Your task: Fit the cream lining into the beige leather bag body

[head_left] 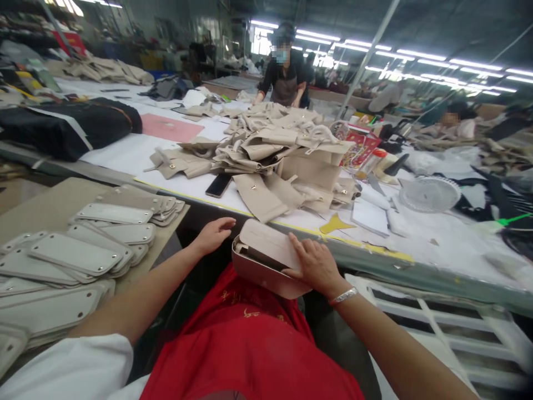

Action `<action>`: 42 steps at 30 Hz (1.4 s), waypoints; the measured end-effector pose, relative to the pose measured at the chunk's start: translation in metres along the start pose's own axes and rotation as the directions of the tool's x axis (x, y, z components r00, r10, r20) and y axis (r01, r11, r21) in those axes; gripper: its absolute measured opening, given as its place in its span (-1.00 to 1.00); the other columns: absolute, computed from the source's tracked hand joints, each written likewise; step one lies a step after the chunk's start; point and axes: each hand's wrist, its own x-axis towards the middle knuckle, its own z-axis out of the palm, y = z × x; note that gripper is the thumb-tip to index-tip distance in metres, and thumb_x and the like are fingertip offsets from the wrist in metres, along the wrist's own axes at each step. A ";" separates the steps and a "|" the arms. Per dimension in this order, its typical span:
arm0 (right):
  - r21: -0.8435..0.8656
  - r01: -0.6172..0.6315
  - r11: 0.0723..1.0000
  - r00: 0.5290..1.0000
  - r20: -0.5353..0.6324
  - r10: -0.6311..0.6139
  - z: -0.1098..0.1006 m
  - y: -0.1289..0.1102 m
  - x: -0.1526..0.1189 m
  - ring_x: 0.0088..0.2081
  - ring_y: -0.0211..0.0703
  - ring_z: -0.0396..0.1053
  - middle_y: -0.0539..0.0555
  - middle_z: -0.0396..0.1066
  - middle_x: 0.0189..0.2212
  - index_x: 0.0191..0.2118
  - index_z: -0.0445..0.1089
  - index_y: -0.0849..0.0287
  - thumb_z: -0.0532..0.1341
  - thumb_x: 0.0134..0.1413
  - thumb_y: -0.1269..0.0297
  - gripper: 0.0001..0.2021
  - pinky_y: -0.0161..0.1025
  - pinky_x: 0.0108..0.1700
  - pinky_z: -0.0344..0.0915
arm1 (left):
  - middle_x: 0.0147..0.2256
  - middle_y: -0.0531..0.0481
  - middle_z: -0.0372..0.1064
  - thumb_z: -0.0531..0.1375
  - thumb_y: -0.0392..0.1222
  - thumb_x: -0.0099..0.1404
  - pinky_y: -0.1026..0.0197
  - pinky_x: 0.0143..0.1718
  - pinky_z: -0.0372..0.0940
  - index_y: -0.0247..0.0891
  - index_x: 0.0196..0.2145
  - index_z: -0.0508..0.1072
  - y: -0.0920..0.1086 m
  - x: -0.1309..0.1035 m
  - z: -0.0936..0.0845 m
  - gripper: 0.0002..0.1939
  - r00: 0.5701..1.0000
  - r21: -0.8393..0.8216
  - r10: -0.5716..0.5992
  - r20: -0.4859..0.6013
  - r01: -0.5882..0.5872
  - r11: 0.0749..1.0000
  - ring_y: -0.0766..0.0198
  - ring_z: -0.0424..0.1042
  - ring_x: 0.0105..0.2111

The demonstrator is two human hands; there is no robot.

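A pale beige, box-shaped bag body (266, 275) with rounded corners rests tilted on my lap, against the table's edge. Its flat top panel stands partly apart from the side wall, leaving a dark gap. My right hand (314, 264) grips the right end of it, fingers over the top and thumb along the side. To the left of the bag, my left hand (215, 236) hovers with loosely bent fingers, nothing in it and not touching the bag. Beyond the bag, on the table, lies a heap of beige bag pieces (266, 200) with small metal fittings.
Stacked pale panels with rivets (75, 253) cover a board at my left. A phone (219, 185) lies near the table edge, a yellow piece (336, 224) farther right. A white slatted rack (433, 328) stands at lower right. Across the table works another person (287, 78).
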 end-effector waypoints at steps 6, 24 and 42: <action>-0.007 0.128 0.992 0.989 0.071 -0.127 0.010 -0.004 0.009 -0.32 -0.03 0.23 0.17 0.26 -0.28 0.24 -0.02 0.09 -0.01 0.07 -0.17 -0.32 -0.17 -0.30 0.04 | -0.05 -0.19 0.34 0.12 -0.01 0.17 0.08 0.04 0.19 -0.36 -0.02 0.30 -0.021 -0.022 0.031 -0.52 0.983 -0.276 -0.145 -0.112 0.110 0.955 0.16 0.33 -0.04; 0.376 0.047 0.925 0.930 0.323 -0.178 0.011 -0.007 0.036 -0.26 0.07 0.39 0.27 0.37 -0.18 0.17 0.07 0.18 0.20 -0.05 -0.04 -0.31 -0.16 -0.26 0.27 | -0.20 -0.13 0.35 0.02 0.01 0.27 0.11 -0.09 0.24 -0.29 -0.25 0.39 0.047 -0.011 0.090 -0.68 0.872 0.463 0.255 0.419 -0.446 0.766 0.12 0.32 -0.16; 0.723 -0.670 0.169 0.722 0.688 -0.080 0.042 0.054 -0.038 -0.74 -0.41 0.15 -0.16 0.22 -0.67 -0.07 0.19 0.23 0.13 -0.10 0.40 -0.62 -0.50 -0.74 0.07 | 0.12 -0.20 0.14 0.04 0.15 0.22 0.08 -0.05 0.16 -0.31 0.14 0.15 0.060 -0.001 0.127 -0.35 0.439 0.225 0.491 0.752 -0.872 0.435 0.05 0.24 -0.08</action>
